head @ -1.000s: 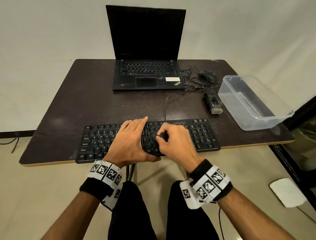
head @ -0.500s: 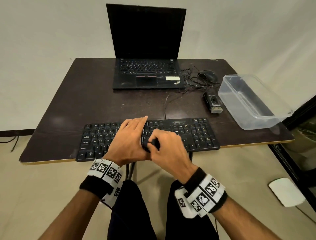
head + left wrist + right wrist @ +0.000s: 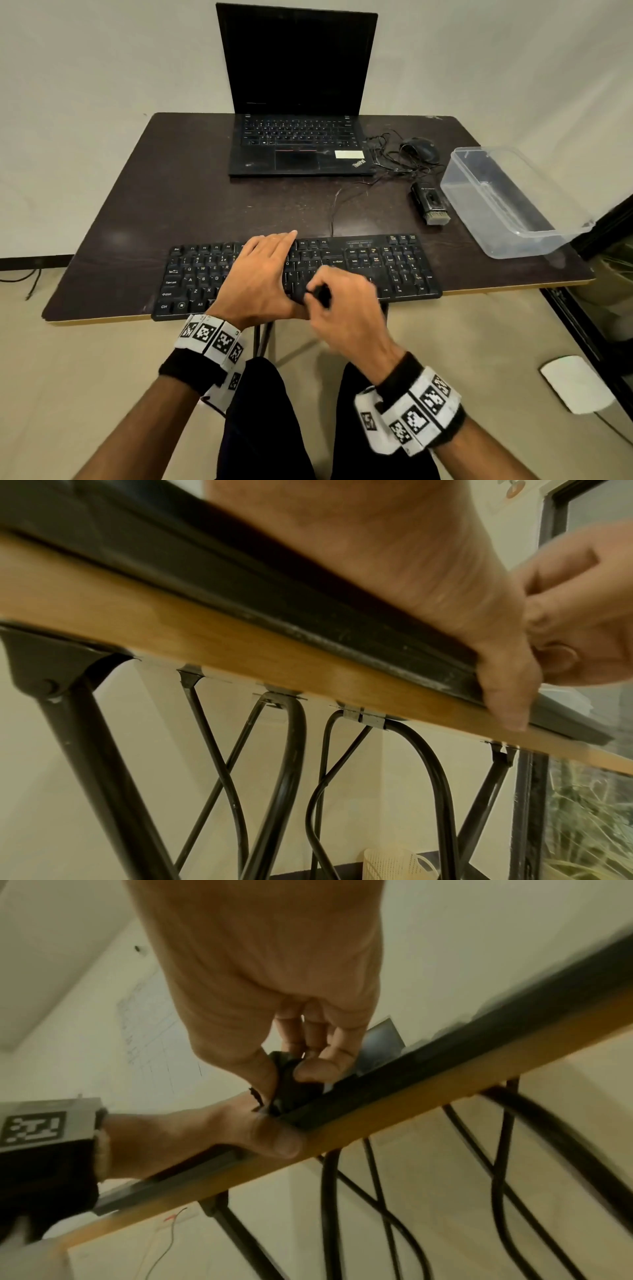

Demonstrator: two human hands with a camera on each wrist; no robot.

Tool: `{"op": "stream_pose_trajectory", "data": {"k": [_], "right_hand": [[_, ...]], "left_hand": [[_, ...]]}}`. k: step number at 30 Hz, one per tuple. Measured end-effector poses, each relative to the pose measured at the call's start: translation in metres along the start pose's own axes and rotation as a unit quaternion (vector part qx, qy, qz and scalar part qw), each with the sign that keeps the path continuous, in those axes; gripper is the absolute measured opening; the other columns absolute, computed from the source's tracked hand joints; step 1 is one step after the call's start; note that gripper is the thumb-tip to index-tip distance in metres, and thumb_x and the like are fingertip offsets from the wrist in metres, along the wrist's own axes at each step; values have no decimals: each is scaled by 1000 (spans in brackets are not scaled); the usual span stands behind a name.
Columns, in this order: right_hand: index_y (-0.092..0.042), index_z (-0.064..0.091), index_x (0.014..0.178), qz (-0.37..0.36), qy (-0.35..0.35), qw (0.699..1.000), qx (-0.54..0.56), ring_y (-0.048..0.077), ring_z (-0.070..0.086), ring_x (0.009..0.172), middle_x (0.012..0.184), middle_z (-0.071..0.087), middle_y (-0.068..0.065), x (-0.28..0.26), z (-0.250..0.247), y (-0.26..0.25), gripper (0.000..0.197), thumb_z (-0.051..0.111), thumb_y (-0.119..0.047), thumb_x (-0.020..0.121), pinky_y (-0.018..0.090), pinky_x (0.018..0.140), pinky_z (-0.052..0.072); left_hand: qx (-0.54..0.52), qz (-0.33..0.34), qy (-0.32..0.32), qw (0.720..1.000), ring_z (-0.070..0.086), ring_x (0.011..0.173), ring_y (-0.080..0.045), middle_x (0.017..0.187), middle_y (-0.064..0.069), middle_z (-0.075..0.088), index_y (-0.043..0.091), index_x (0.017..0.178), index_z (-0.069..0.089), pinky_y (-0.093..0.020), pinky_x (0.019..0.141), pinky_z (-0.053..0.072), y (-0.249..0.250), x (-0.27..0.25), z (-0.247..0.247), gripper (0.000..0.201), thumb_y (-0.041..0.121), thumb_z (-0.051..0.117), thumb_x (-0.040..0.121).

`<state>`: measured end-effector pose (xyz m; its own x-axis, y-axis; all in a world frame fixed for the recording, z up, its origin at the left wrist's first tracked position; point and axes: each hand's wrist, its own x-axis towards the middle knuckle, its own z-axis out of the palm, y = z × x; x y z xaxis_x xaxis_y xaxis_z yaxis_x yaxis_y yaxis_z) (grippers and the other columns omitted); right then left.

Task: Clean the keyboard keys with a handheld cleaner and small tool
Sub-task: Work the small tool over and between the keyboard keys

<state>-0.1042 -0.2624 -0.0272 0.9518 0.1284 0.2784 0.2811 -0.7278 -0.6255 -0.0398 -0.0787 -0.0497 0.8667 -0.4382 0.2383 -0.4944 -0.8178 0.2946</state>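
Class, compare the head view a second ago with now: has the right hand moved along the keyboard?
Yes. The right hand, pinching the small black tool, has slid left and toward the keyboard's near edge, closing on the left hand.

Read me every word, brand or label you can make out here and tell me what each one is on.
"ThinkPad": laptop, right palm rest.
"Ctrl", "Alt", "Shift", "Caps Lock", "Tab", "Enter", letters such as "Q W E R", "A S D": keyboard keys.
White sticker on the laptop: no readable text.
Laptop keys, keyboard number pad legends, handheld cleaner print: too small to read.
Wrist bands: square coded markers, no words.
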Motion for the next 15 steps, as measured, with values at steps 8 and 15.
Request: {"op": "stream_pose_trajectory", "data": {"k": [8,15], "right_hand": [[-22,65,78,113,121,985,-48,8,57,61,68,62,-15,-16,-46,53,19,83,-17,84,28,62,42],[-24,64,80,48,53,997,-2,4,54,63,72,63,-15,-8,-12,24,19,82,-20,84,24,62,41]], "left_hand": [[24,-26,-19,999,42,144,-21,158,-4,47,7,159,34,-41,129,20,4,0,-3,140,95,63,54],[19,-18,-15,1000,46,142,-23,154,-7,51,5,156,38,-43,126,25,4,0,-2,135,91,65,56]]}}
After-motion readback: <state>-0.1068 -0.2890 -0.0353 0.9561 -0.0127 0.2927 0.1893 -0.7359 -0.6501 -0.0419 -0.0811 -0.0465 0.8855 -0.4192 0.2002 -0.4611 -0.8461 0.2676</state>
